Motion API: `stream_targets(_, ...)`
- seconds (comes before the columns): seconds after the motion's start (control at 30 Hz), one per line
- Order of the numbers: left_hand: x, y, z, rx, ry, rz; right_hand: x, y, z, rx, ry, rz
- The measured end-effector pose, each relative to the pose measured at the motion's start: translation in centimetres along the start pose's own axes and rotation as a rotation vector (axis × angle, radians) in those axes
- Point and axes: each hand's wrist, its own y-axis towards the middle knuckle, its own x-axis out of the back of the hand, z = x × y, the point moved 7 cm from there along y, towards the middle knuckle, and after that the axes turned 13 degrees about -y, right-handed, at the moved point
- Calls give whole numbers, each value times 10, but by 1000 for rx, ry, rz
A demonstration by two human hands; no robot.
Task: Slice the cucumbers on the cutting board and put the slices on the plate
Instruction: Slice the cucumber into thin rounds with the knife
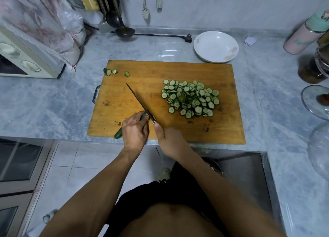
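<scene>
Head view shows the left hand (135, 131) gripping a cucumber (119, 134) on the cutting board (222, 130), with the right hand (169, 140) closed round the knife (140, 103) beside it. Right of the blade lies a heap of slices (191, 98); beyond them the plate (216, 47) holds none, so plating remains. The fingers hide the cutting point.

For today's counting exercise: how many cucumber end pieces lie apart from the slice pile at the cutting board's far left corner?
3: one end piece half off the cutting board edge, a second just right of it, a third further right. None looks hidden.
</scene>
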Motion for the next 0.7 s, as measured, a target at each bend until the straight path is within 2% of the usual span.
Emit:
stream_targets(0.23,0,1,2,16,-48,-26,26,12,-19,-82,131,27)
stream_targets(0.47,2,2,2,29,-81,-32,34,9,-16,-30,-5,-32)
stream_targets(0.7,4,1,3,14,-69,-36,32,-11,-6,19,-56,30)
